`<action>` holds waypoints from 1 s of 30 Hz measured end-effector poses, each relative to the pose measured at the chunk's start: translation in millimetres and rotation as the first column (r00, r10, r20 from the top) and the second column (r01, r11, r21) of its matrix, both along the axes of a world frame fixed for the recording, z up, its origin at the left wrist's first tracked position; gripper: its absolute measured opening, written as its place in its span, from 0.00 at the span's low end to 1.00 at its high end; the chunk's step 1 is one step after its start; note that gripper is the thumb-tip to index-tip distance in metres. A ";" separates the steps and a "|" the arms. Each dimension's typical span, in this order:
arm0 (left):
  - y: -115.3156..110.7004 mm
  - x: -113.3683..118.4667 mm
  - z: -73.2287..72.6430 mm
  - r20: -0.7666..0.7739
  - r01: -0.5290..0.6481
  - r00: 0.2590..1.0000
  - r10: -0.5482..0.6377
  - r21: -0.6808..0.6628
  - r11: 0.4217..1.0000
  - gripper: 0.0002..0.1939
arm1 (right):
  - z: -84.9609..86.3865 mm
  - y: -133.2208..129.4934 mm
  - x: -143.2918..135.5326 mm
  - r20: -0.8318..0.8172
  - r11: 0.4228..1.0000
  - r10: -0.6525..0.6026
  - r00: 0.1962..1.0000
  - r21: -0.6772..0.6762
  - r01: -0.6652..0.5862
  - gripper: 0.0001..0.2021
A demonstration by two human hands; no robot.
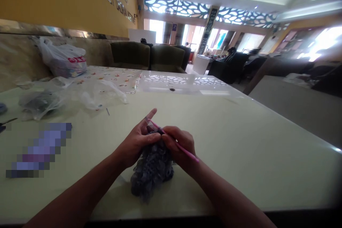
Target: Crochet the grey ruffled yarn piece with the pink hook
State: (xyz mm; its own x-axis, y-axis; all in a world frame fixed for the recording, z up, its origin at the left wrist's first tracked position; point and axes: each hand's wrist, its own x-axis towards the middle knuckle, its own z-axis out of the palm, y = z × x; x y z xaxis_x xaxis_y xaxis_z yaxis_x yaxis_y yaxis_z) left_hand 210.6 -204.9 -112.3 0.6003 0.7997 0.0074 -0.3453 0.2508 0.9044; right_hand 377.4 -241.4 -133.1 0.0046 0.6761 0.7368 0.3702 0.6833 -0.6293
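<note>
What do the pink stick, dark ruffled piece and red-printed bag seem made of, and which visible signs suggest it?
Pink stick: probably plastic or coated metal, smooth, evenly coloured.
Dark ruffled piece: likely yarn or sheer fabric, matte, with soft, partly see-through frills.
Red-printed bag: apparently thin plastic film, slightly glossy, translucent and crinkled.

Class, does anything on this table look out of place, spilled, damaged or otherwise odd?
Yes: on the table, at left, a bluish item is blocked out in coarse squares, hiding what it is; a crumpled bag lies untidily beyond it. No spill shows; the hook and grey piece look undamaged.
</note>
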 end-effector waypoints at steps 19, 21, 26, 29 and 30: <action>8.8 -9.7 13.2 0.005 0.097 0.995 -0.098 -0.134 0.986 0.38 | 5.5 -3.2 6.2 0.396 0.871 -0.330 0.857 0.477 0.115 0.06; 13.9 -16.6 15.4 0.008 0.069 0.998 -0.068 -0.106 0.992 0.37 | 11.2 -4.0 8.1 0.354 0.925 -0.222 0.909 0.372 0.081 0.07; 22.4 -25.2 15.0 -0.002 0.051 0.999 -0.051 -0.087 0.995 0.33 | 24.9 -4.9 19.7 0.175 0.997 0.079 0.981 -0.016 -0.077 0.11; 20.4 -20.1 11.2 -0.038 0.041 0.998 -0.042 -0.040 0.998 0.31 | 24.7 -3.4 22.9 -0.028 0.942 0.258 0.966 -0.215 -0.258 0.14; 18.2 -16.8 9.5 -0.062 0.034 0.997 -0.035 -0.017 0.999 0.30 | 23.2 -2.8 21.9 -0.066 0.932 0.274 0.959 -0.229 -0.282 0.14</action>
